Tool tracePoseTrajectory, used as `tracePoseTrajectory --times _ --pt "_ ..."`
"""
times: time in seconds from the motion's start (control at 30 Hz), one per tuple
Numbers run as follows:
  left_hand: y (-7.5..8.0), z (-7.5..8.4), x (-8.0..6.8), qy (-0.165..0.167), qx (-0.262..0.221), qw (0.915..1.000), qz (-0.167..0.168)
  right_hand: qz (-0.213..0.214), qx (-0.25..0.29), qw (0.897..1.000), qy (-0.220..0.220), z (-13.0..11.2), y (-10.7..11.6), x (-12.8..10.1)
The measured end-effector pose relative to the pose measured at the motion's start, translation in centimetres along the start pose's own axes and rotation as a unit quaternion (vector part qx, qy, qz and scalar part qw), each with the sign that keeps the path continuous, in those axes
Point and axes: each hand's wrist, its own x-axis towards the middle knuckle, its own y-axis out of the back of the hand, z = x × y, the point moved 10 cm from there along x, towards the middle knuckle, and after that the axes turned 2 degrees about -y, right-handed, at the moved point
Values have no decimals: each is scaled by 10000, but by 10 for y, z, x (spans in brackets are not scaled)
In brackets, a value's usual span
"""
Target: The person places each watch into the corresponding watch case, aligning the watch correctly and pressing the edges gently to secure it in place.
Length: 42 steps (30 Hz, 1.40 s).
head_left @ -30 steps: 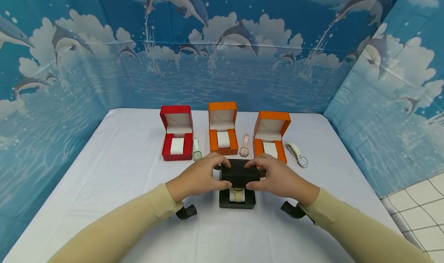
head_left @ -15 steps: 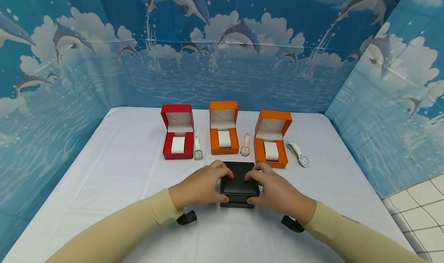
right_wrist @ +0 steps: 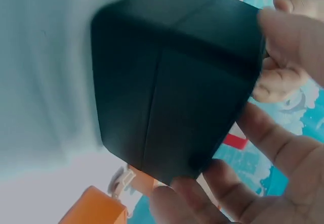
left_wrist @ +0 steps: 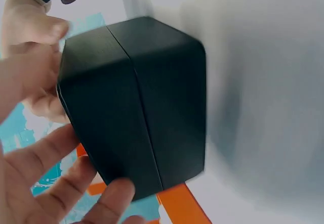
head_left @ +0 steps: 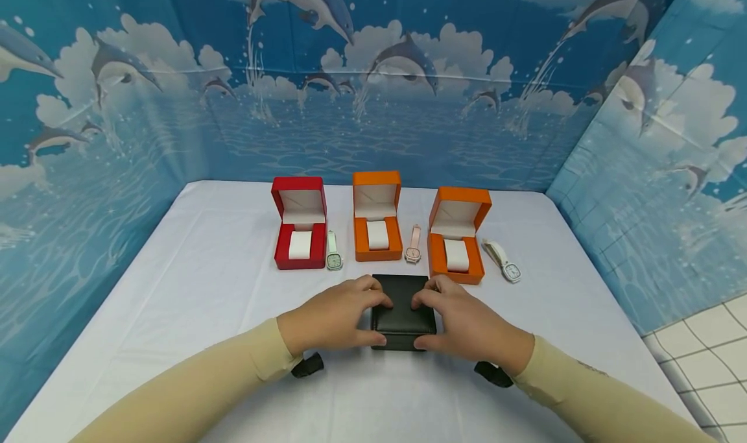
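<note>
**Now both hands clasp the closed black box**

The left hand (head_left: 329, 316) and right hand (head_left: 463, 323) curl around the black box (head_left: 404, 312) between them, on the bench (head_left: 204, 287). Just beyond the fingertips stand a red box (head_left: 299, 224) and two orange boxes (head_left: 376, 216), lids up.

Black box (head_left: 404, 313) — red box (head_left: 299, 225), white tablecloth (head_left: 204, 287), dolphin-blue backdrop (head_left: 373, 73).

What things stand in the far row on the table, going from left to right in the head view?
Red box → green watch → middle orange box → pink watch → right orange box → white watch.
</note>
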Motion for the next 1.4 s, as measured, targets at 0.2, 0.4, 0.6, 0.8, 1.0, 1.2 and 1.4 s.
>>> tracePoseTrajectory --times 0.2,0.4,0.6,0.8,1.0,1.2,1.4 --pt "9 -9 -10 -142 827 9964 148 217 191 9995 101 3 7 3" --pt "15 -27 -18 81 1202 9927 27 604 225 9971 415 1 11 10" --pt "25 -49 -25 497 1234 9911 102 556 194 9969 515 2 7 17" --pt "39 -74 -32 866 1202 9888 200 483 278 9967 583 1 8 26" --pt "51 -102 -37 1265 1212 9842 274 603 268 9947 793 -7 15 39" --pt "58 -133 -40 1627 1155 9792 371 583 193 9941 893 -23 23 59" --pt "64 -159 -43 1947 1085 9740 411 562 58 9928 1054 -40 31 84"
